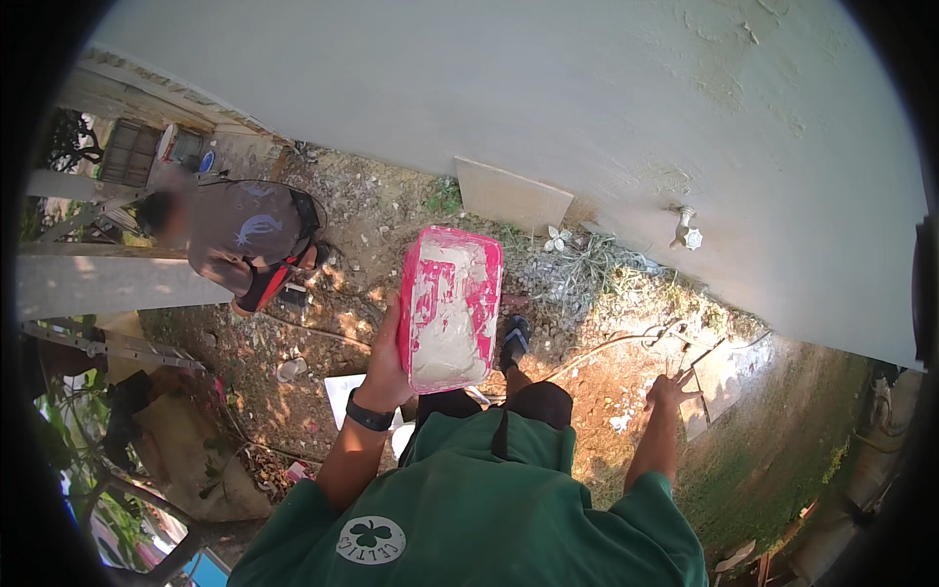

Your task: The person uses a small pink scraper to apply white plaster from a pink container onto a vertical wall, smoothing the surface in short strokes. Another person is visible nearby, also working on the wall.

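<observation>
A pink rectangular plastic tub, smeared with pale, wet-looking plaster, is held up in front of my body. My left hand grips its left side, the thumb along the edge and the other fingers hidden beneath. Out to the right and lower, my right hand is stretched away from me with its fingers apart. Just past those fingers are thin dark lines and a pale flat piece; whether the hand touches them cannot be made out.
A grey plastered wall fills the far side, with a tap jutting out. A board leans at its foot. To the left another person bends over beside a ladder. A hose crosses the rubble-strewn ground.
</observation>
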Demonstrator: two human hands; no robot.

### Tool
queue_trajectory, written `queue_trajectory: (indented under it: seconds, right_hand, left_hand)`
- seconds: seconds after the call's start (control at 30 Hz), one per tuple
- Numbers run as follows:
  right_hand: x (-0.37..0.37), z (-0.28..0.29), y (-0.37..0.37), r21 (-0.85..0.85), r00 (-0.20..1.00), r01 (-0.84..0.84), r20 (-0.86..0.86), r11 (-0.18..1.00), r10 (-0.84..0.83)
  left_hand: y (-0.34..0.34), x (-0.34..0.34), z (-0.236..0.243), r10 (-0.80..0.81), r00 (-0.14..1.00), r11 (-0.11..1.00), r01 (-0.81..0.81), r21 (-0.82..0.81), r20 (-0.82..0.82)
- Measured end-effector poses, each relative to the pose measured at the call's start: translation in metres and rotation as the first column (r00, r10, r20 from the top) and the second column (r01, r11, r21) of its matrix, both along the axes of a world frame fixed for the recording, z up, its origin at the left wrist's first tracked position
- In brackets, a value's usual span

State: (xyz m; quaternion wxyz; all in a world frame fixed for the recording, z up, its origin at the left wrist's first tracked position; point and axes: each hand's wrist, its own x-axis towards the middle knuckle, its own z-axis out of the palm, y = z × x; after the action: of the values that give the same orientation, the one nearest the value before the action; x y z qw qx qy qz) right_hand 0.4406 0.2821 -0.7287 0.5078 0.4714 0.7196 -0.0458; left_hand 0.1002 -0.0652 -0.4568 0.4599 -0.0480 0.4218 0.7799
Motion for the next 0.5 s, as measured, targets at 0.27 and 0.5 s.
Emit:
queue_trajectory:
  seconds: [0.27,0.5]
  right_hand:
    - [-0.093,0.136,-0.084,-0.182,0.064,0.1,-0.98,0.978,-0.189]
    - [-0.213,0.27,-0.128,-0.062,-0.088,-0.151,-0.993,0.987,-0.076]
  left_hand:
    - [0.013,0.014,-0.012,0.002,0.994,0.999,-0.007,-0.044,-0.108]
    - [0.023,0.036,-0.036,0.027,0.98,1.0,-0.026,0.005,-0.196]
